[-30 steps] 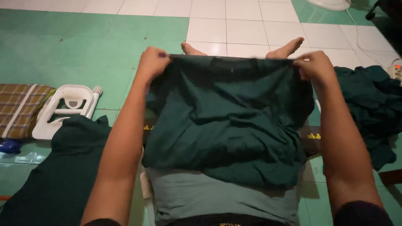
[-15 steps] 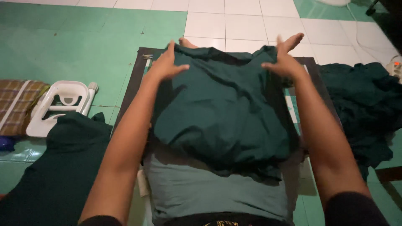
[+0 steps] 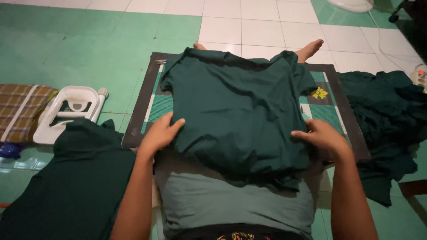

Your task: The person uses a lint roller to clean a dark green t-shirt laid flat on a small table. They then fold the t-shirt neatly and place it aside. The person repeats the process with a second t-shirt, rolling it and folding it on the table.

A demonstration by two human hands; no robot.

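— Two hands on one dark green shirt (image 3: 240, 111), is that right?

— Yes. It lies spread over a dark-framed green board (image 3: 331, 113) on the tiled floor, and its near edge hangs toward the person's lap. The left hand (image 3: 161, 132) rests flat and open on the shirt's left side; the right hand (image 3: 322, 138) curls its fingers over the right edge, pinching the cloth.

— How far along does the folding look?

— Early to middling, I'd judge. The shirt is laid out and mostly smoothed, but wrinkles cross the middle and the sleeves are not yet tucked in.

— And around it?

— On the left lies a pile of dark green cloth (image 3: 75, 186), with a white plastic stool (image 3: 71, 111) and a plaid cloth (image 3: 20, 106) beyond it. More green garments (image 3: 391, 120) lie heaped on the right. Bare feet (image 3: 310, 48) show past the board's far edge.
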